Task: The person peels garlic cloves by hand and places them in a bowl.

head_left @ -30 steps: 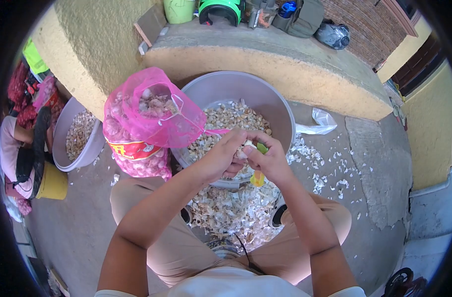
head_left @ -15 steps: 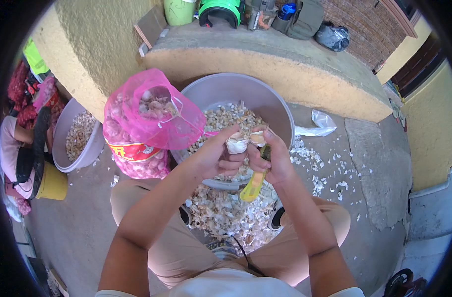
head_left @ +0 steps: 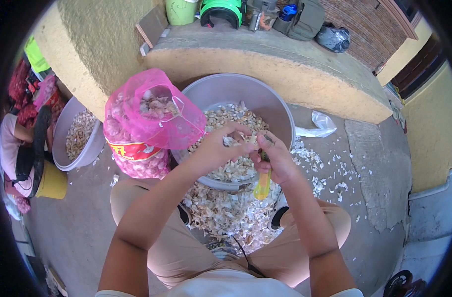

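Observation:
My left hand (head_left: 217, 148) holds a garlic bulb (head_left: 231, 141) over the near rim of a large grey basin (head_left: 236, 89) that is part full of peeled garlic cloves (head_left: 226, 119). My right hand (head_left: 278, 158) touches the bulb with its fingertips and grips a small knife with a yellow-green handle (head_left: 261, 184), handle pointing down. A pile of white garlic skins (head_left: 226, 210) lies on the ground between my knees.
A pink mesh sack of garlic (head_left: 144, 121) leans against the basin's left side. At far left are a second grey basin (head_left: 77, 133), a yellow bucket (head_left: 50, 183) and another person. A concrete ledge (head_left: 265, 54) with a green helmet and bags runs behind.
My hands have dropped a little toward the basin's rim. The knife handle has swung from slanting left to pointing nearly straight down, and the bulb is more covered by my fingers.

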`<action>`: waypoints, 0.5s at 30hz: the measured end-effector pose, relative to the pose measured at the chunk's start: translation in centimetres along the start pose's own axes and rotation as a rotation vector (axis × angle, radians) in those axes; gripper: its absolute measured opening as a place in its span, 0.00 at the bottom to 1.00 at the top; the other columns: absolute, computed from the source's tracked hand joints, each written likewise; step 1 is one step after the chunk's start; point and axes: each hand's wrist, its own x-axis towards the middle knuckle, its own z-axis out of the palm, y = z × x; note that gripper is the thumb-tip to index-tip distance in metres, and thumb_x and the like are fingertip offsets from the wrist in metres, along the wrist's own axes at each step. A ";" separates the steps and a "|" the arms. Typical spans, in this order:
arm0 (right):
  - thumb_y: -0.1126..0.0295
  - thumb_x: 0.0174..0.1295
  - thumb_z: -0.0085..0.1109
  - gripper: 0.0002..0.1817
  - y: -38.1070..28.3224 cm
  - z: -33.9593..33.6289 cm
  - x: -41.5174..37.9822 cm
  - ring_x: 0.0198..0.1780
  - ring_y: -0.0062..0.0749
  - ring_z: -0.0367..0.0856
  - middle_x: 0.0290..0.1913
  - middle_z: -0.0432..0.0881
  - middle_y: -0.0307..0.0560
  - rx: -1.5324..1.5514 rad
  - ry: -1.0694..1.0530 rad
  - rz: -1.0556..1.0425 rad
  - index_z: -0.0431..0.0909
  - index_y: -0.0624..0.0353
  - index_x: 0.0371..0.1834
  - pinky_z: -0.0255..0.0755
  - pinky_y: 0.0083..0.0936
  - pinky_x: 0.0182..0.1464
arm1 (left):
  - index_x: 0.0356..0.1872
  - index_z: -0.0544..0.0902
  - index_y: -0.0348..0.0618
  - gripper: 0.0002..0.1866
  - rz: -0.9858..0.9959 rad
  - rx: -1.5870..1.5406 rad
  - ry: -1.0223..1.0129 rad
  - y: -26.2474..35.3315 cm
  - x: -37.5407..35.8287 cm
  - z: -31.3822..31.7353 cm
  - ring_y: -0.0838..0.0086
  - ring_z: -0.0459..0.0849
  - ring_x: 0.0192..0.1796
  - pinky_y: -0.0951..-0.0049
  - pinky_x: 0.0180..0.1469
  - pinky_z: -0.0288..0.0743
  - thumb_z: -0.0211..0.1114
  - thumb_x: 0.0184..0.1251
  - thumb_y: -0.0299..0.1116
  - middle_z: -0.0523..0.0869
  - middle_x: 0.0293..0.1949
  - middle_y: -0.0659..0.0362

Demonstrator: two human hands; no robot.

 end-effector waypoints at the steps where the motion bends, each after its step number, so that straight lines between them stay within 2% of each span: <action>1: 0.56 0.58 0.55 0.16 0.1 0.1 0.1 0.20 0.16 0.62 0.22 0.67 0.39 0.003 -0.023 0.014 0.65 0.55 0.38 0.50 0.11 0.15 | 0.40 0.77 0.41 0.14 0.156 0.161 0.037 -0.3 0.1 0.2 0.75 0.76 0.36 0.73 0.40 0.71 0.65 0.52 0.33 0.77 0.32 0.60; 4: 0.56 0.57 0.57 0.16 0.2 0.3 0.3 0.17 0.14 0.59 0.22 0.66 0.38 0.039 -0.093 0.054 0.65 0.54 0.34 0.49 0.10 0.15 | 0.39 0.78 0.40 0.16 0.156 0.193 0.046 -0.6 0.3 0.1 0.75 0.75 0.41 0.75 0.46 0.67 0.68 0.49 0.32 0.78 0.33 0.60; 7: 0.57 0.57 0.57 0.15 0.2 -0.2 0.7 0.15 0.12 0.56 0.21 0.65 0.37 0.102 -0.150 0.081 0.65 0.54 0.34 0.49 0.10 0.14 | 0.35 0.80 0.37 0.13 0.187 0.204 0.057 -0.4 0.5 -0.4 0.74 0.79 0.39 0.74 0.45 0.70 0.67 0.50 0.34 0.81 0.33 0.58; 10: 0.58 0.57 0.57 0.15 0.2 -0.3 0.8 0.14 0.11 0.54 0.21 0.64 0.36 0.104 -0.177 0.111 0.65 0.53 0.33 0.49 0.09 0.14 | 0.35 0.80 0.38 0.11 0.168 0.151 0.013 -0.3 0.5 -0.7 0.74 0.79 0.40 0.73 0.46 0.69 0.66 0.51 0.32 0.82 0.32 0.58; 13: 0.58 0.57 0.57 0.14 0.3 -0.2 0.8 0.14 0.11 0.54 0.20 0.64 0.36 0.110 -0.185 0.133 0.65 0.53 0.33 0.49 0.09 0.14 | 0.35 0.80 0.38 0.11 0.084 0.089 -0.001 -0.3 0.3 -0.6 0.76 0.79 0.35 0.76 0.38 0.72 0.65 0.53 0.32 0.81 0.30 0.58; 15: 0.58 0.57 0.56 0.14 0.2 0.0 0.5 0.14 0.11 0.54 0.20 0.64 0.35 0.101 -0.190 0.131 0.65 0.53 0.32 0.49 0.09 0.14 | 0.36 0.79 0.37 0.11 -0.030 -0.104 -0.048 -0.8 0.3 -0.6 0.79 0.76 0.28 0.81 0.24 0.66 0.64 0.55 0.32 0.79 0.29 0.59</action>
